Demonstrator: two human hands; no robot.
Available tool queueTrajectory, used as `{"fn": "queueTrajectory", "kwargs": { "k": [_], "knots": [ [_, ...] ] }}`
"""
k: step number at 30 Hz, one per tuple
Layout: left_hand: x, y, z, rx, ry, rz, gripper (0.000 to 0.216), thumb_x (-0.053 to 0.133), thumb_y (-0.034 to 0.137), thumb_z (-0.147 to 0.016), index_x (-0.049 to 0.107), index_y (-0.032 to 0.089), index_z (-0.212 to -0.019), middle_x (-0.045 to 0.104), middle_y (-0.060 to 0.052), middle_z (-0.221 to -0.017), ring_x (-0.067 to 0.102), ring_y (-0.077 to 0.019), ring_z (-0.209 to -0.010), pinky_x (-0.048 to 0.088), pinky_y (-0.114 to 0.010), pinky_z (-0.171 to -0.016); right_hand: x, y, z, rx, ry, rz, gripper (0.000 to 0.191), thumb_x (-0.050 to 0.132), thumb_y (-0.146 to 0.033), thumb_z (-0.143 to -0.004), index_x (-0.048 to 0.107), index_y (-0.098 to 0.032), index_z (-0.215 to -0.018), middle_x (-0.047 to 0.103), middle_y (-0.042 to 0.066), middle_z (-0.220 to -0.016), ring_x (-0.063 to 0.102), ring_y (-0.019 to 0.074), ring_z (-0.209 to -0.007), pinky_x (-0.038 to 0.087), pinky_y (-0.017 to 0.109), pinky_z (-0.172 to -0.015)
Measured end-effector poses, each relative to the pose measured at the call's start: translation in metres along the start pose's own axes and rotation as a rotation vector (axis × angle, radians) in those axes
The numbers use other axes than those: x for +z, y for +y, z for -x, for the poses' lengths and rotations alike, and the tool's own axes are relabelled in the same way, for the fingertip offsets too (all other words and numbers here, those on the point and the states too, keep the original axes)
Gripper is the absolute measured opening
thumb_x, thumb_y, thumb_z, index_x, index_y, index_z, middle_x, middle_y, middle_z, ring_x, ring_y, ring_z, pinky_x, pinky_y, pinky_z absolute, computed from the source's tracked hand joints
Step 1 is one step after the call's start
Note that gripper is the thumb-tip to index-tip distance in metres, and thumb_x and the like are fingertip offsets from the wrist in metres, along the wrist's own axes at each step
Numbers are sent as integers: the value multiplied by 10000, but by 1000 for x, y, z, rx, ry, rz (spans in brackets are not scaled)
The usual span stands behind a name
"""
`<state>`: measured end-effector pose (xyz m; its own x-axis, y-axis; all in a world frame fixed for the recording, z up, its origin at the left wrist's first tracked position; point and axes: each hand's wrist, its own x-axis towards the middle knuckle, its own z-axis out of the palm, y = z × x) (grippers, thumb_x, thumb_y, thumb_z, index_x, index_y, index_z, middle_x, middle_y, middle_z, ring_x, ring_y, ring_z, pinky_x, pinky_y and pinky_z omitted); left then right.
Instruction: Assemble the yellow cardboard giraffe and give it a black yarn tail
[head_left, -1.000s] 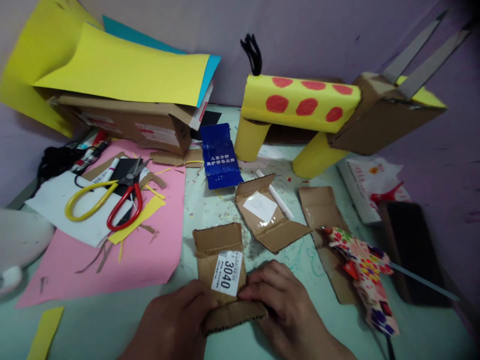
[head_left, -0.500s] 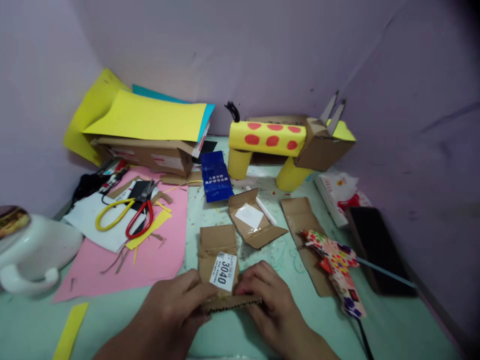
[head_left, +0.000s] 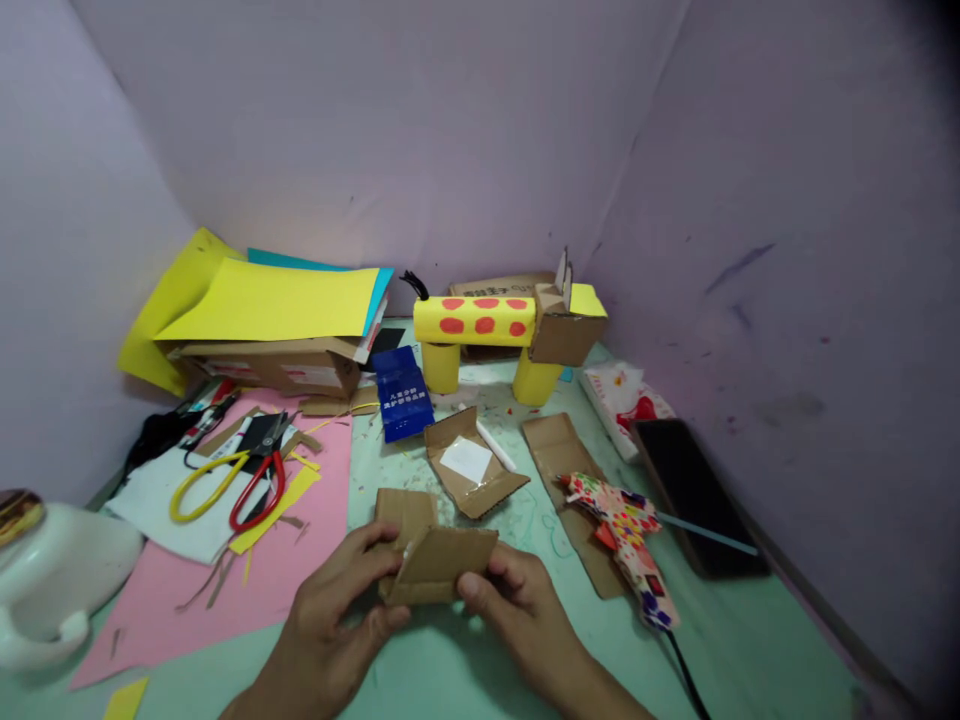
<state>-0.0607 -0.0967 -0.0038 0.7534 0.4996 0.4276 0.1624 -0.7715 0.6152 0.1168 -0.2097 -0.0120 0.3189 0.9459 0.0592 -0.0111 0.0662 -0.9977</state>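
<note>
Between my hands is a folded piece of brown cardboard (head_left: 444, 566), its near flap raised and leaning. My left hand (head_left: 334, 610) grips its left edge, fingers behind and thumb at the lower front. My right hand (head_left: 525, 605) pinches the right end, thumb on the front face. The label side is hidden from view. Just beyond lies a second folded cardboard piece (head_left: 442, 490) with a white patch, a white stick (head_left: 496, 447) along it. Farther back stands a yellow cardboard animal figure (head_left: 480, 322) with red spots, a box-like head and a black tail.
A flowered glue gun (head_left: 626, 525) rests on a cardboard strip (head_left: 559, 440), near a dark phone (head_left: 701, 500) and a tissue pack (head_left: 611, 395). Leftward are scissors (head_left: 259, 470) on pink paper (head_left: 187, 610), a white mug (head_left: 67, 570), and yellow sheets (head_left: 277, 300) over a box.
The cardboard's near flap has been raised, so its face now covers the printed label. My left fingers have spread somewhat along its edge. The view has tilted upward and shifted.
</note>
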Motion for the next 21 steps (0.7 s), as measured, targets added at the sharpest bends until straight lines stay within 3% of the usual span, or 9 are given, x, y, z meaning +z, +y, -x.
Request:
{"fn": "queueTrajectory", "kwargs": {
  "k": [2, 4, 6, 8, 11, 14, 17, 19, 21],
  "knots": [
    [-7, 10, -6, 15, 76, -41, 122, 575, 267, -823, 607, 228, -934, 665, -38, -929, 644, -154, -849, 503, -196, -712, 1, -3, 3, 65, 16, -68, 462, 557, -560, -798, 625, -130, -953, 650, 64, -779, 595, 179, -683, 479, 283, -604],
    [-18, 23, -19, -117, 99, -121, 137, 563, 339, -822, 601, 220, -765, 612, 19, -676, 573, -119, -601, 438, -192, -557, 0, -11, 9, 39, 132, 6, 484, 583, -506, -804, 530, -167, -1145, 664, 84, -911, 617, 200, -747, 505, 321, -653],
    [-30, 34, -37, -373, 45, -219, 317, 511, 473, -820, 571, 207, -658, 537, 37, -554, 483, -115, -499, 365, -222, -490, -5, -24, 13, -113, 320, 244, 556, 613, -419, -810, 403, -229, -1289, 620, 109, -1109, 614, 243, -915, 505, 396, -783],
    [-40, 43, -59, -545, -49, -282, 461, 427, 586, -805, 515, 198, -574, 486, 32, -504, 468, -130, -496, 321, -241, -478, -13, -42, 13, -325, 389, 530, 642, 640, -357, -800, 327, -271, -1354, 498, 123, -1304, 508, 296, -1150, 428, 475, -943],
    [-47, 52, -92, -557, -151, -349, 529, 378, 653, -773, 423, 196, -510, 446, 26, -491, 457, -145, -518, 277, -258, -492, -25, -68, 1, -573, 150, 795, 787, 684, -398, -763, 248, -279, -1407, 328, 114, -1451, 302, 325, -1331, 305, 516, -1060],
    [-44, 64, -115, -493, -239, -319, 533, 393, 662, -765, 424, 194, -510, 456, 22, -509, 463, -152, -541, 272, -263, -504, -33, -79, -17, -617, -70, 815, 1043, 767, -458, -655, 118, -268, -1449, 238, 118, -1502, 214, 317, -1375, 256, 506, -1096],
    [-40, 72, -124, -453, -260, -244, 468, 446, 619, -773, 548, 191, -614, 543, 4, -591, 519, -176, -611, 328, -270, -547, -38, -75, -33, -568, -158, 651, 1168, 834, -417, -560, 99, -264, -1456, 312, 126, -1464, 304, 299, -1339, 294, 466, -1082],
    [-40, 71, -126, -436, -195, -120, 426, 495, 592, -763, 616, 194, -855, 598, -11, -720, 538, -179, -651, 371, -274, -579, -42, -69, -41, -495, -144, 486, 1143, 850, -409, -525, 186, -259, -1443, 399, 124, -1401, 402, 291, -1277, 348, 444, -1048],
    [-41, 66, -126, -430, -166, 47, 557, 566, 581, -723, 544, 203, -1132, 610, -22, -835, 526, -158, -635, 389, -264, -572, -48, -64, -49, -386, -59, 341, 1112, 856, -434, -497, 269, -244, -1422, 432, 132, -1372, 443, 300, -1241, 363, 452, -1032]
  ]
}}
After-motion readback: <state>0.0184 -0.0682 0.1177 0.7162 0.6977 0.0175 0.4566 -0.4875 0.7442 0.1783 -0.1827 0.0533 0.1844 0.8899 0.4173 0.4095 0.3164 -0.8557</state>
